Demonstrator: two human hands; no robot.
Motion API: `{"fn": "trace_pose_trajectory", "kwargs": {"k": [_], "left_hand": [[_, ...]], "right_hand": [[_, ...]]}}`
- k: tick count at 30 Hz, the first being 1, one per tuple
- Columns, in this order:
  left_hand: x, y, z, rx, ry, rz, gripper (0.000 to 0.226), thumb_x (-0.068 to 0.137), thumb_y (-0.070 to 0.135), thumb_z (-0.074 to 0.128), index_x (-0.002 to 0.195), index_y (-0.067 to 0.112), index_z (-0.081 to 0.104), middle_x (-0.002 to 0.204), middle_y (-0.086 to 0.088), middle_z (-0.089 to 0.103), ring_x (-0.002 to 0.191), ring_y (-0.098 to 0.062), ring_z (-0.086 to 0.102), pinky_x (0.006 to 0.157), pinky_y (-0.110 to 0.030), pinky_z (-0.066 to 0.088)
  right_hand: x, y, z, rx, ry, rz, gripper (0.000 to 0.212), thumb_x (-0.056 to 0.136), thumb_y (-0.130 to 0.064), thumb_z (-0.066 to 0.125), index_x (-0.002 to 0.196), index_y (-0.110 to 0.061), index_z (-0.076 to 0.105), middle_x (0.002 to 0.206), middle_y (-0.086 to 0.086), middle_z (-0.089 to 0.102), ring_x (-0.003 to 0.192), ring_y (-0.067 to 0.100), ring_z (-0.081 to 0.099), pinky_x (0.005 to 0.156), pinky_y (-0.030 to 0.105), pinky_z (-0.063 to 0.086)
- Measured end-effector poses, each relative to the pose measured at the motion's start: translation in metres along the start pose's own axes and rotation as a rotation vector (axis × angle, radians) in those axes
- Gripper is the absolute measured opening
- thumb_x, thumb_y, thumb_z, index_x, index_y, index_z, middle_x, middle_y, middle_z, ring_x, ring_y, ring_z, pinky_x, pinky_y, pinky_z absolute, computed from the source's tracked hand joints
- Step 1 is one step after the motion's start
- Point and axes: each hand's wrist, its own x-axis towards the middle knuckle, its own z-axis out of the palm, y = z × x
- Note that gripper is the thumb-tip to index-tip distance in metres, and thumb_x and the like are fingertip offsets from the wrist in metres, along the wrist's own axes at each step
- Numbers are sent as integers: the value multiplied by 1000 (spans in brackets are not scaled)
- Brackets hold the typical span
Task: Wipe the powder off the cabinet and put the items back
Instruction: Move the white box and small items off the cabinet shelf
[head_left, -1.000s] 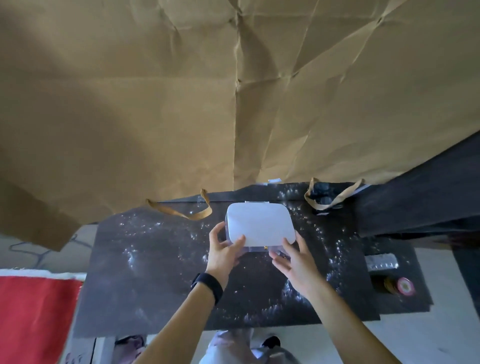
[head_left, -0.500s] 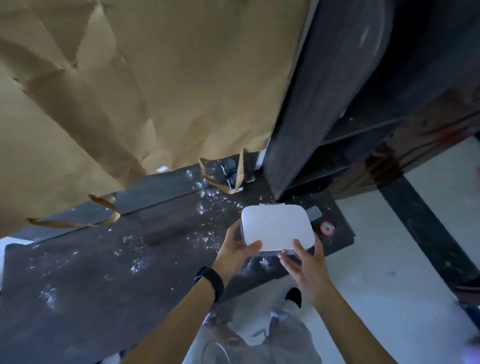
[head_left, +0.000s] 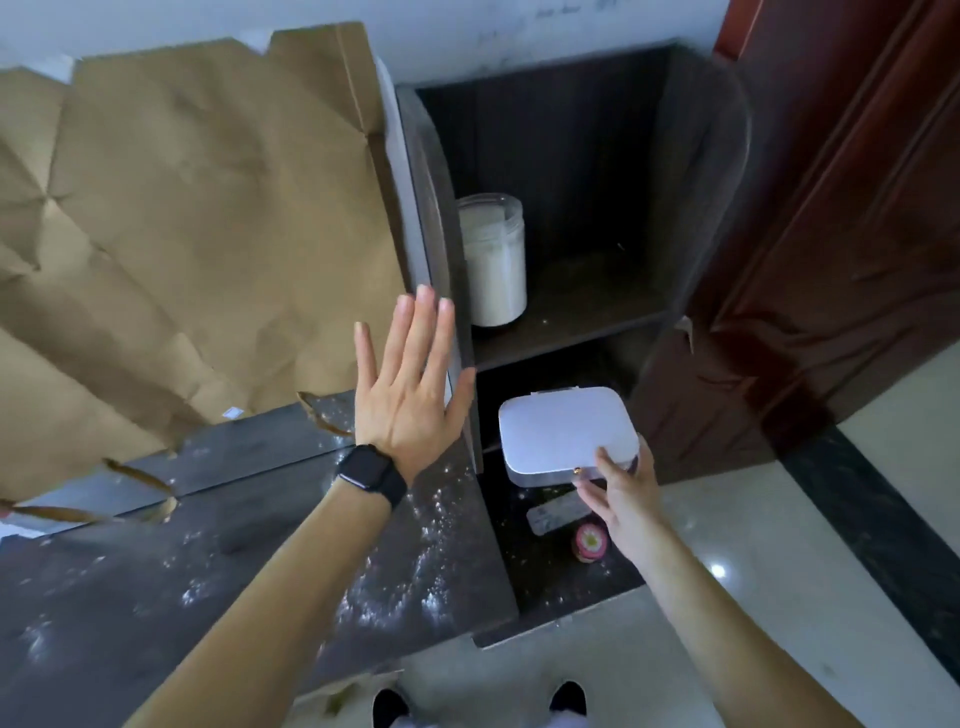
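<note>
My right hand (head_left: 621, 493) grips the near right corner of a white lidded box (head_left: 563, 431), which sits low at the mouth of the lower shelf of the dark open shelf unit (head_left: 696, 208). My left hand (head_left: 410, 384) is raised with fingers spread, holding nothing, in front of the shelf unit's left side panel; a black watch is on its wrist. White powder (head_left: 415, 582) is scattered over the dark cabinet top (head_left: 156, 571) at lower left. A clear jar of white powder (head_left: 493, 260) stands on the upper shelf.
Crumpled brown paper (head_left: 182, 234) covers the wall at left. On the low dark surface below the box lie a small flat white packet (head_left: 556, 512) and a round pink-and-green item (head_left: 590, 541). A dark red door (head_left: 857, 208) stands at right; pale floor tiles (head_left: 779, 545) lie beneath.
The view has swung right from the powdered top to the shelf unit. My left hand has let go of the white box and risen open; my right hand has carried the box to the lower shelf.
</note>
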Motion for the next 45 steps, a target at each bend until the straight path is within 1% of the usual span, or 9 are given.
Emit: {"fn": "trace_pose_trajectory", "kwargs": {"k": [5, 11, 17, 24, 27, 31, 35, 39, 45], "left_hand": [[32, 5, 1, 195, -26, 47, 83, 99, 37, 50, 157, 12, -4, 164, -2, -15, 152, -17, -6, 121, -48, -3], [29, 10, 7, 218, -19, 6, 91, 94, 35, 60, 157, 10, 0, 166, -5, -10, 153, -19, 3, 122, -49, 4], [30, 10, 9, 260, 4, 15, 89, 94, 36, 59, 157, 8, 4, 166, -7, -5, 152, -18, 6, 122, -49, 8], [28, 27, 10, 183, -34, -84, 96, 87, 28, 61, 157, 9, -2, 165, -6, -8, 152, -20, 6, 122, -50, 5], [11, 46, 18, 94, -103, -164, 90, 85, 26, 55, 158, 13, 3, 166, -8, -6, 152, -25, 6, 121, -54, 6], [-49, 82, 39, -84, -344, -222, 91, 77, 23, 56, 158, 24, 14, 165, -10, 7, 152, -29, 7, 121, -55, 6], [-117, 117, 75, -286, -814, -273, 81, 80, 25, 52, 155, 29, 21, 162, -3, 22, 152, -21, 11, 122, -43, 12], [-157, 135, 124, -367, -1234, -258, 69, 89, 33, 46, 154, 27, 22, 162, 1, 18, 150, -17, 12, 122, -31, 9], [-174, 146, 202, -343, -1495, -278, 73, 88, 40, 54, 153, 29, 21, 157, -3, 25, 141, -30, 31, 113, -40, 33]], "right_hand": [[35, -15, 38, -62, -72, -27, 53, 97, -12, 63, 138, -39, 43, 109, -6, 59, 87, 17, 69, 78, 35, 60], [71, -15, 69, -80, -89, 40, 61, 99, -7, 58, 150, -29, 33, 116, 7, 60, 86, 22, 65, 93, 45, 54], [98, -22, 80, -802, 67, -41, 79, 95, -44, 61, 157, -15, 22, 139, 16, 58, 116, 37, 62, 89, 40, 52], [120, -14, 67, -1073, 19, -86, 82, 92, -60, 55, 155, -12, 29, 145, 15, 53, 126, 37, 55, 90, 39, 48], [126, -13, 56, -956, -67, -94, 80, 89, -57, 63, 153, -19, 33, 126, 14, 65, 110, 35, 64, 83, 40, 53], [126, -4, 11, -839, -193, -95, 62, 89, -49, 67, 144, -30, 47, 96, -9, 69, 89, 16, 68, 81, 37, 53], [120, 29, -50, -1003, -143, -77, 45, 92, -42, 64, 131, -20, 56, 103, -5, 72, 106, 21, 66, 97, 42, 49], [106, 69, -94, -1239, -124, 24, 60, 90, -47, 65, 141, -22, 48, 132, 4, 63, 119, 21, 60, 92, 28, 46], [108, 116, -108, -1390, -165, 58, 81, 89, -49, 66, 156, -34, 22, 145, 8, 39, 124, 24, 56, 97, 27, 47]]}}
